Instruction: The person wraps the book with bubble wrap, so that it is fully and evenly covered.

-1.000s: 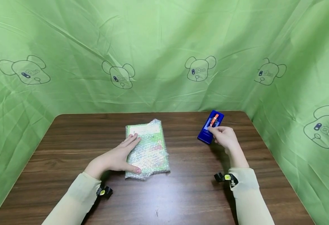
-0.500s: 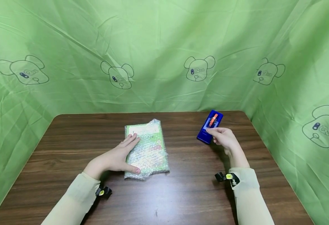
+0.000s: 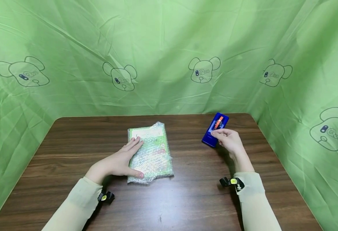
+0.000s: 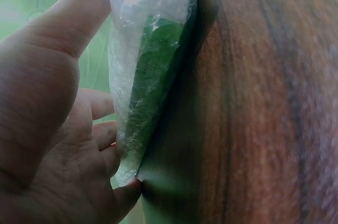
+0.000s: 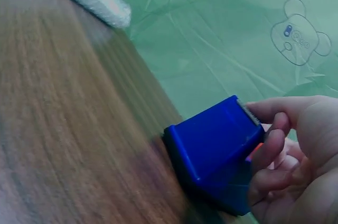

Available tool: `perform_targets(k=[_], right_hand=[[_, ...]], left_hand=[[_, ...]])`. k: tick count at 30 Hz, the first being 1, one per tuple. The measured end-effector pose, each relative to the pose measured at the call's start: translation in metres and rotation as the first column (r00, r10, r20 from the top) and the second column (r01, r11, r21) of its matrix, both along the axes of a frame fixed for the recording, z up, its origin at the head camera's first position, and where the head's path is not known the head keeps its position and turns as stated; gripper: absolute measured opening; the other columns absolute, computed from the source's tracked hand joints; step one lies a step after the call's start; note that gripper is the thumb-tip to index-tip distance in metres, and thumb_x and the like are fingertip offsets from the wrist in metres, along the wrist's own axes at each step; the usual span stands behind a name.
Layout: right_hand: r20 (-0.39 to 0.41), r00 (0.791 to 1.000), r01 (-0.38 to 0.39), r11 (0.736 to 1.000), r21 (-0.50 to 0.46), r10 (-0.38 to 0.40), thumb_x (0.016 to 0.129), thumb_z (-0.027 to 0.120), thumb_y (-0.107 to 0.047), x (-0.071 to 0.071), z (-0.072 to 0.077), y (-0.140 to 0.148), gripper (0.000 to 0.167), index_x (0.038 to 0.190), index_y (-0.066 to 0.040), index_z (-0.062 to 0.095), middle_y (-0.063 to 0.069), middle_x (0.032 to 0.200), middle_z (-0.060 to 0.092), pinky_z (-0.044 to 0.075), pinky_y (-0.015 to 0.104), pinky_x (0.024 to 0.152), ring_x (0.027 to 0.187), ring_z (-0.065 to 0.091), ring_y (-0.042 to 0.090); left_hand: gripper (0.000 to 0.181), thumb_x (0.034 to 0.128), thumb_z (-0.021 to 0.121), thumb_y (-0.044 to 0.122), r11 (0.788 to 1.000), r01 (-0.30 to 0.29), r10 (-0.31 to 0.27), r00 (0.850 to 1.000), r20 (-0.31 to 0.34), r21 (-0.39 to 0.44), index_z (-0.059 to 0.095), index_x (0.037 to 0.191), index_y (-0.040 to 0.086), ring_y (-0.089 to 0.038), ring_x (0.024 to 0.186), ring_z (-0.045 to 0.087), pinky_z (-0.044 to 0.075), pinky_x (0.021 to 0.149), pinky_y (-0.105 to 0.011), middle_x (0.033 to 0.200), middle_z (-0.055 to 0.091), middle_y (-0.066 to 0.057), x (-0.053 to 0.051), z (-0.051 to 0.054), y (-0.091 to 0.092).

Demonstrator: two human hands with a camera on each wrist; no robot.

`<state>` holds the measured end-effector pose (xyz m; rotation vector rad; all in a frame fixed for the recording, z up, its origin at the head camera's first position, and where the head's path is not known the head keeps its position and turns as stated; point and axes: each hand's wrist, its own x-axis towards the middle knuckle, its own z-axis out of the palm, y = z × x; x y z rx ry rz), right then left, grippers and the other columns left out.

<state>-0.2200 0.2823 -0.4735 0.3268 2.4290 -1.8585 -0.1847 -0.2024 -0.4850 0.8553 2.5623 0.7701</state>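
Flat on the wooden table lies a green and white book-like item in bubble wrap [image 3: 153, 154]. My left hand [image 3: 118, 162] rests across its left side with fingers spread and straight, the thumb near its front edge. In the left wrist view, the wrapped item's green edge [image 4: 158, 65] shows beside the palm. Farther right stands a blue tape dispenser [image 3: 208, 140] with an orange part in its middle. The curled fingers and thumb of my right hand [image 3: 229, 139] pinch at its toothed cutter [image 5: 249, 113]. Any clear tape between those fingertips is too faint to see.
The brown wooden table [image 3: 186, 199] ends at a green cloth curtain [image 3: 163, 64] printed with bear heads, which stands at the back and both sides. Each sleeve cuff carries a small black camera [image 3: 108, 197]. Bare tabletop separates the wrapped item from the dispenser.
Both hands keep almost the same places. The right fingertips have shifted very slightly at the dispenser's cutter. The wrapped item stays put.
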Motion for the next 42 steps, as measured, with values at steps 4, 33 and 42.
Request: perform_targets(k=[4, 33, 42], right_hand=[[-0.089, 0.996, -0.001, 0.999, 0.053, 0.006, 0.1, 0.083, -0.022, 0.0, -0.002, -0.004, 0.034, 0.117, 0.007, 0.077, -0.008, 0.075, 0.067, 0.05, 0.023, 0.06, 0.065, 0.056, 0.006], [0.154, 0.987, 0.008, 0.932, -0.362, 0.051, 0.111, 0.065, -0.02, 0.012, 0.03, -0.008, 0.016, 0.101, -0.007, 0.066, -0.012, 0.064, 0.048, 0.022, 0.016, 0.046, 0.051, 0.033, -0.001], [0.206, 0.969, -0.069, 0.949, -0.307, 0.137, 0.113, 0.062, -0.024, 0.018, 0.033, -0.012, 0.034, 0.133, 0.004, 0.056, -0.006, 0.088, 0.063, 0.064, 0.028, 0.08, 0.086, 0.074, 0.008]], left_hand=[[0.138, 0.0798, 0.085, 0.075, 1.0, 0.001, -0.001, 1.0, -0.002, -0.001, 0.015, 0.176, 0.006, -0.043, 0.168, 0.0, 0.017, 0.131, -0.066, 0.183, 0.001, -0.017, 0.0, 0.0, -0.001], [0.137, 0.082, 0.084, 0.075, 1.0, 0.013, -0.013, 1.0, 0.0, -0.01, 0.013, 0.176, 0.005, -0.043, 0.168, -0.001, 0.015, 0.131, -0.065, 0.183, 0.0, -0.018, 0.001, -0.001, -0.001], [0.136, 0.0823, 0.084, 0.074, 1.0, 0.017, -0.017, 1.0, -0.004, -0.01, 0.013, 0.175, 0.004, -0.044, 0.167, 0.0, 0.014, 0.132, -0.065, 0.183, 0.0, -0.019, 0.001, 0.0, 0.0]])
